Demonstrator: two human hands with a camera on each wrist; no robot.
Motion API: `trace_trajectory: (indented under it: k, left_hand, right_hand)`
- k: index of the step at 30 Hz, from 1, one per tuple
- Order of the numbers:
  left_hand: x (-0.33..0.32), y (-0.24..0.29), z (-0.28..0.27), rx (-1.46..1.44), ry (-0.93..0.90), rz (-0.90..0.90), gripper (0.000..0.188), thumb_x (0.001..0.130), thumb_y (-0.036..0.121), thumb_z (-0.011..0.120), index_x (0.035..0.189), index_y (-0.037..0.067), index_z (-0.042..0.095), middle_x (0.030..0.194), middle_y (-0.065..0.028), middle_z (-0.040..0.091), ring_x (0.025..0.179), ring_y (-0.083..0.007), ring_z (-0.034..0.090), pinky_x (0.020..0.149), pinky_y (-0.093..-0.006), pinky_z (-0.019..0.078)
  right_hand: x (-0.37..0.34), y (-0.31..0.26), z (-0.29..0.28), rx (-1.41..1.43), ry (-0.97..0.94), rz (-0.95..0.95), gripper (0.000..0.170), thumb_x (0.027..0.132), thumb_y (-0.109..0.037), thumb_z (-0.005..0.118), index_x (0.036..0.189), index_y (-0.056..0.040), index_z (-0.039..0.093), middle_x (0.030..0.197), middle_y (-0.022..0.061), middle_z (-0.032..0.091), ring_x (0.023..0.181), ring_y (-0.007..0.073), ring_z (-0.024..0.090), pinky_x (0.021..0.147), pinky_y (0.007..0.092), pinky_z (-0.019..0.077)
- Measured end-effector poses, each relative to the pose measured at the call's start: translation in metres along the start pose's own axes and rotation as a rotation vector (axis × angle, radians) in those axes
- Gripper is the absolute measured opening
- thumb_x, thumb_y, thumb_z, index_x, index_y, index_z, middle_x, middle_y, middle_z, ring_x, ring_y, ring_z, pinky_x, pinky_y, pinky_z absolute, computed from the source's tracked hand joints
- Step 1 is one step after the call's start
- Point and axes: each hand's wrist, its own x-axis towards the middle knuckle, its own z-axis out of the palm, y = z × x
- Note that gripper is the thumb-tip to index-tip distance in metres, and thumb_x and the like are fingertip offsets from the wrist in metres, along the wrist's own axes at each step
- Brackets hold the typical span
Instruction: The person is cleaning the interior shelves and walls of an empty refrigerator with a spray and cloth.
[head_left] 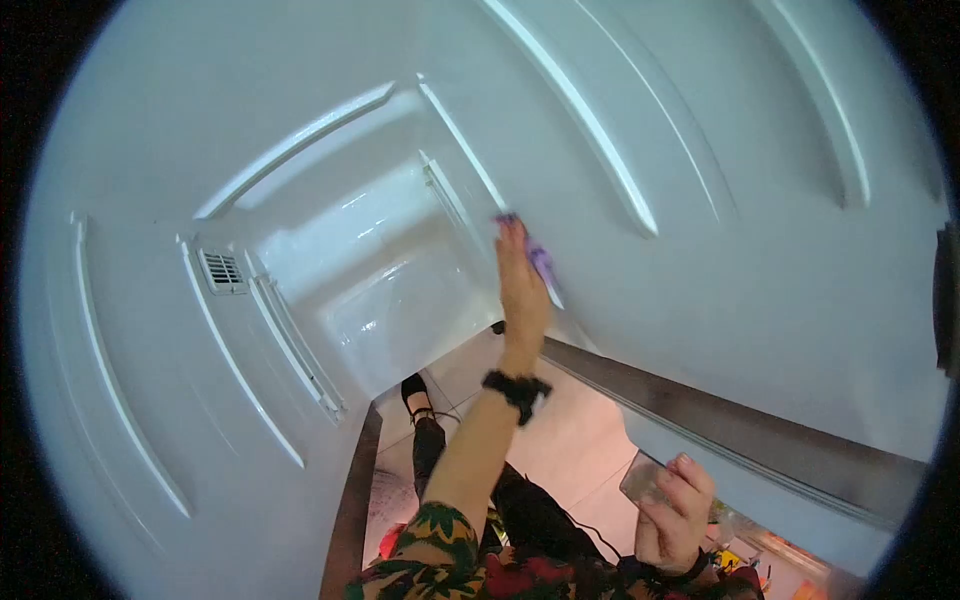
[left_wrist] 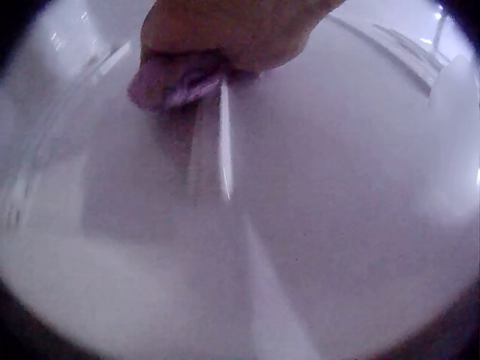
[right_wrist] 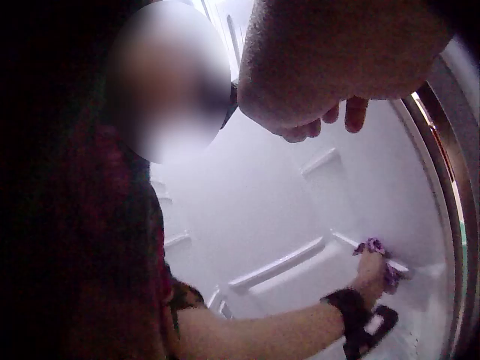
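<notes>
My left hand (head_left: pixel 524 295) presses a purple cloth (head_left: pixel 541 262) against the glossy white inner wall, over the end of a raised rib. In the head view its fingers lie straight together. The bunched cloth (left_wrist: pixel 176 81) shows under the hand in the left wrist view, on the same narrow rib (left_wrist: pixel 226 146). My right hand (head_left: pixel 678 515) is outside the white shell, low on the right, with bent fingers. A small flat greyish shape (head_left: pixel 640 478) appears beside those fingers; I cannot tell whether the hand holds it. In the right wrist view the palm side is hidden.
White walls with long raised ribs (head_left: pixel 590 120) surround me, like a refrigerator interior. A slotted vent (head_left: pixel 222 270) is at the left. A grey-brown edge strip (head_left: pixel 700 400) borders the opening, with tiled floor (head_left: pixel 570 430) and a foot (head_left: pixel 413 385) beyond it.
</notes>
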Motion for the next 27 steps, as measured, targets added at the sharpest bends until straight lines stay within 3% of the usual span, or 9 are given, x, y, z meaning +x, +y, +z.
trace_trajectory:
  k: [6,11,15,18,20,21,22,23,27]
  left_hand:
    - [0.12,-0.008,-0.032,0.047,0.014,0.041,0.049,0.085,-0.004,0.034,0.134,0.001,0.031,0.14,-0.0231,0.023,0.129,-0.0327,0.027,0.106,-0.032,0.0221]
    - [0.003,0.008,-0.01,-0.034,-0.054,-0.06,0.046,0.085,-0.004,0.034,0.131,-0.002,0.033,0.138,-0.0228,0.029,0.128,-0.0328,0.03,0.104,-0.0349,0.0257]
    - [-0.091,0.011,-0.027,-0.186,-0.335,-0.375,0.046,0.086,-0.004,0.036,0.131,0.0,0.034,0.131,-0.0196,0.041,0.118,-0.0278,0.043,0.1,-0.0324,0.0316]
    - [-0.082,-0.015,-0.033,-0.364,0.007,-0.67,0.04,0.086,-0.001,0.04,0.126,0.0,0.039,0.122,-0.0157,0.049,0.109,-0.0209,0.05,0.09,-0.029,0.0404]
    - [-0.047,-0.062,-0.033,-0.171,0.024,-0.561,0.037,0.086,0.002,0.044,0.123,0.003,0.041,0.112,-0.0135,0.054,0.1,-0.0153,0.053,0.079,-0.0246,0.0449]
    - [-0.009,-0.027,-0.044,-0.069,-0.047,-0.595,0.04,0.086,0.004,0.046,0.125,0.006,0.04,0.107,-0.0146,0.056,0.097,-0.0157,0.055,0.074,-0.0261,0.0458]
    - [0.014,-0.063,-0.037,-0.273,-0.079,-0.578,0.041,0.086,0.005,0.045,0.126,0.007,0.039,0.102,-0.0166,0.057,0.091,-0.0224,0.057,0.073,-0.0328,0.0453]
    - [0.039,-0.1,-0.03,-0.038,-0.083,-0.199,0.043,0.085,0.005,0.043,0.127,0.006,0.038,0.101,-0.0188,0.056,0.089,-0.0307,0.056,0.073,-0.0372,0.0444]
    - [0.036,-0.138,-0.015,0.285,-0.251,-0.254,0.04,0.081,0.002,0.044,0.121,0.003,0.045,0.112,-0.0225,0.051,0.101,-0.039,0.049,0.085,-0.0416,0.0409]
  right_hand:
    - [-0.002,0.005,0.054,0.158,-0.075,0.048,0.025,0.061,0.005,0.06,0.085,-0.0023,0.063,0.097,0.0168,0.059,0.097,0.0362,0.054,0.081,0.0414,0.0453]
    - [-0.017,0.007,0.122,0.433,-0.165,0.227,0.026,0.066,0.008,0.059,0.091,-0.0016,0.06,0.102,0.0158,0.058,0.101,0.0355,0.053,0.083,0.0406,0.0439]
    - [-0.034,0.016,0.152,0.42,-0.31,0.321,0.023,0.07,0.006,0.057,0.092,-0.0009,0.059,0.103,0.0151,0.058,0.1,0.0338,0.053,0.084,0.0395,0.044]
    - [-0.042,0.024,0.158,0.425,-0.317,0.363,0.022,0.072,0.005,0.056,0.093,-0.0012,0.059,0.1,0.0154,0.059,0.098,0.0333,0.054,0.084,0.039,0.0442]
    - [-0.051,0.028,0.165,0.428,-0.305,0.379,0.022,0.072,0.004,0.056,0.094,-0.0015,0.058,0.101,0.0155,0.058,0.1,0.0343,0.053,0.084,0.0401,0.0442]
    - [-0.054,0.032,0.168,0.426,-0.288,0.4,0.023,0.073,0.003,0.057,0.096,-0.0018,0.058,0.101,0.0156,0.058,0.101,0.0353,0.052,0.084,0.0411,0.0441]
    - [-0.055,0.036,0.171,0.415,-0.3,0.402,0.023,0.073,0.003,0.057,0.096,-0.0018,0.058,0.101,0.0156,0.058,0.101,0.0353,0.052,0.084,0.0411,0.0441]
    - [-0.057,0.038,0.175,0.418,-0.297,0.413,0.023,0.073,0.003,0.057,0.096,-0.002,0.058,0.101,0.0156,0.058,0.101,0.0353,0.052,0.085,0.041,0.0441]
    - [-0.064,0.043,0.197,0.401,-0.296,0.452,0.023,0.073,0.002,0.057,0.095,-0.0022,0.058,0.101,0.0159,0.058,0.101,0.0352,0.053,0.084,0.041,0.0445]
